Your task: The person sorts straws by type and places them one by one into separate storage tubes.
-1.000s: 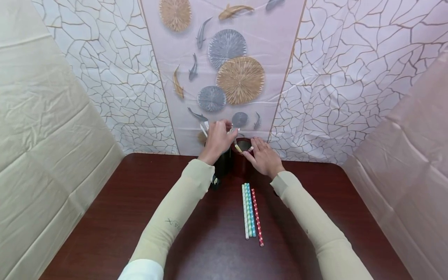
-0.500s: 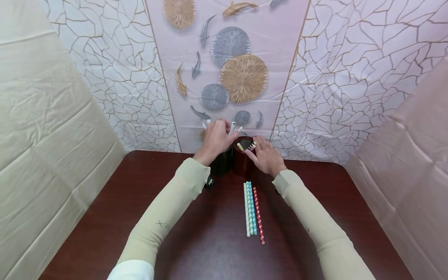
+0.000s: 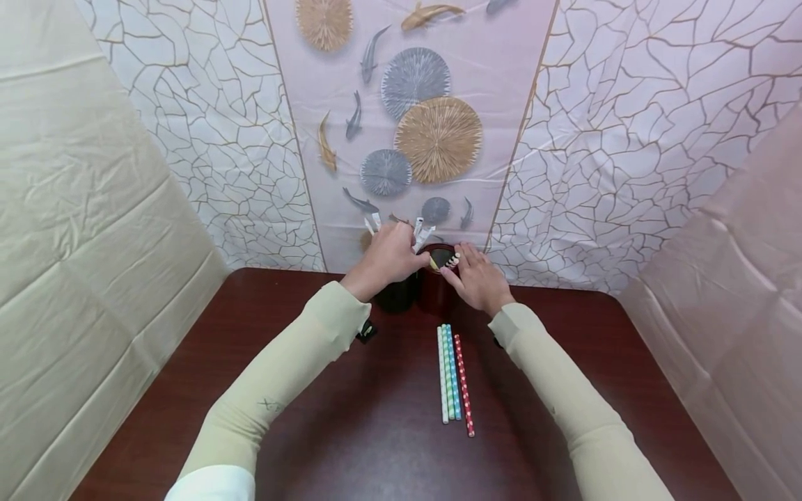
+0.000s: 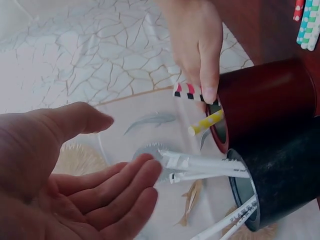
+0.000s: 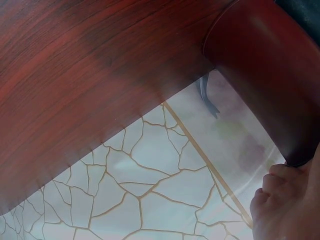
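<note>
White straws (image 4: 202, 164): stuck out aslant from blk cup (image 4: 287, 175), just beside L hand (image 3: 388, 256), the nearer; held nothing w/ L, touched red cup (image 4: 270, 107) w/ R hand (image 3: 480, 280), couldn't tell if gripping.

In the head view, the person's left hand (image 3: 390, 256) has sunk slightly, its thumb now hiding the end of the yellow straw (image 4: 206, 123) in the red cup (image 3: 435, 296). The left sleeve (image 3: 282, 372) has swung outward; nearby white wrapped sticks (image 3: 424, 238) show more.
</note>
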The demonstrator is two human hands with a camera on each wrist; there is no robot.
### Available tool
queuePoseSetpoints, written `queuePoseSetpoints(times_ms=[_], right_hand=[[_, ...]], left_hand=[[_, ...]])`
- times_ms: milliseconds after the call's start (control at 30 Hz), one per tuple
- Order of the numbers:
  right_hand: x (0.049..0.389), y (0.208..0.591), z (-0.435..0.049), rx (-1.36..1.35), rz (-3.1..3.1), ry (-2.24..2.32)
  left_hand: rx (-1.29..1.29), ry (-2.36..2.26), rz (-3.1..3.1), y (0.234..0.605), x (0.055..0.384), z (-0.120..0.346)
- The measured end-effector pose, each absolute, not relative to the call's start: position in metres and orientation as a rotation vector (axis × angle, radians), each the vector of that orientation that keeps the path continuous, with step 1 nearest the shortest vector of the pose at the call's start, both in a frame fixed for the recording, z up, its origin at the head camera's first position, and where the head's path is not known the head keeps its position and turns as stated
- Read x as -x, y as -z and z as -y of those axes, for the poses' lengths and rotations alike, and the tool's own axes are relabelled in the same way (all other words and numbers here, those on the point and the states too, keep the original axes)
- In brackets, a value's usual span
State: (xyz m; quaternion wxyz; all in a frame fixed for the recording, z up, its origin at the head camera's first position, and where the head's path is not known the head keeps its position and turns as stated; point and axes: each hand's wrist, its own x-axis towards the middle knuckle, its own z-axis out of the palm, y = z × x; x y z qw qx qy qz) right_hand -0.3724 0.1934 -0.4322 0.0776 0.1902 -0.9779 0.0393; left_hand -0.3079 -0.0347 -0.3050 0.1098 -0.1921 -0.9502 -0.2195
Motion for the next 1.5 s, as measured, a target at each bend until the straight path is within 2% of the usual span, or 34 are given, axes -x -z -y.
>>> queuePoseSetpoints(times_ms=[433,1233,1500], right_hand=[[0.373,0.432,-0.192,-0.549,2.944,-0.107],[0.373,0.435,-0.195,-0.552,2.929,-0.093],[0.373,0.435,-0.196,-0.559,2.93,-0.098]], left_hand=[[0.574,0.544,3.11,0.34,0.301,0.027],[0.481,0.903,3.198,0.451,0.305,0.003],[0.413,0.915,3.238,0.472,0.31,-0.006]])
